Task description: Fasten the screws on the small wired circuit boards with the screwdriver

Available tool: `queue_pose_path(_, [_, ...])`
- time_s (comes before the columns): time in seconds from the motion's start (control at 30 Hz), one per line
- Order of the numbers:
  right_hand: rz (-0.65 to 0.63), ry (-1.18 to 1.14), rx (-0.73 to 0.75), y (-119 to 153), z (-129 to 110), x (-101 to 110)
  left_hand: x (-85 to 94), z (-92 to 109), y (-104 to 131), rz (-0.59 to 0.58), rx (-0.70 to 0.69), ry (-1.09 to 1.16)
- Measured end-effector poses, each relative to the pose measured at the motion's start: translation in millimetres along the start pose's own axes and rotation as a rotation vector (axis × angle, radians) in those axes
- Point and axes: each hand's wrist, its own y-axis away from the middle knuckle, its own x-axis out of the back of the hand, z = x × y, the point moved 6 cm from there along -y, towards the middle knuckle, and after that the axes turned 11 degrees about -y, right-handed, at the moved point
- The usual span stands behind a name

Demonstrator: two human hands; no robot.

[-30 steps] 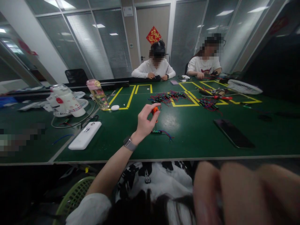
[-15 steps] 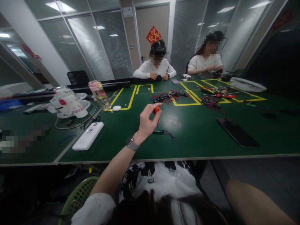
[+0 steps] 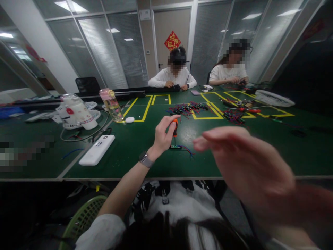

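Note:
My left hand [image 3: 163,134], with a watch on its wrist, pinches the orange and black handle of a small screwdriver [image 3: 175,129]. The screwdriver stands upright, its thin shaft pointing down to a small green circuit board [image 3: 176,147] on the table. Red and blue wires run from the board's right end. Close to the camera, my right hand [image 3: 247,163] is raised and blurred to the right of the board. Its fingers look stretched out, and I see nothing held in it.
On the green table [image 3: 145,166] lie a pile of wired boards [image 3: 189,108], a second bundle [image 3: 234,116] and a white power bank [image 3: 97,150]. A bottle [image 3: 111,106] and a white fan-like device [image 3: 76,111] stand left. Two people [image 3: 175,74] sit across.
My right hand has come up from the lower right into the foreground and now covers the black phone. My left hand keeps its hold on the screwdriver in nearly the same place.

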Motion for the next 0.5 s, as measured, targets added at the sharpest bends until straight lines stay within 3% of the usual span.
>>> queue_pose_path(0.1, [0.019, -0.029, -0.016, -12, 67, -1, 2.2, -1, -1, 0.004, 0.026, 0.000])
queue_pose_path(0.2, [-0.254, 0.071, -0.247, -10, 154, -17, 2.4, -4, -3, -0.002, 0.063, 0.031])
queue_pose_path(0.27, [-0.481, 0.033, -0.431, 3, 197, -31, 0.7, -7, -3, -0.019, 0.104, 0.089])
queue_pose_path(0.37, [-0.719, -0.034, -0.582, 24, 223, -52, -3.4, -10, -3, -0.050, 0.156, 0.198])
queue_pose_path(0.43, [-0.755, -0.059, -0.587, 31, 225, -62, -5.0, -10, -3, -0.057, 0.170, 0.228])
queue_pose_path(0.5, [-0.713, -0.056, -0.555, 33, 225, -65, -4.9, -9, -3, -0.045, 0.164, 0.200])
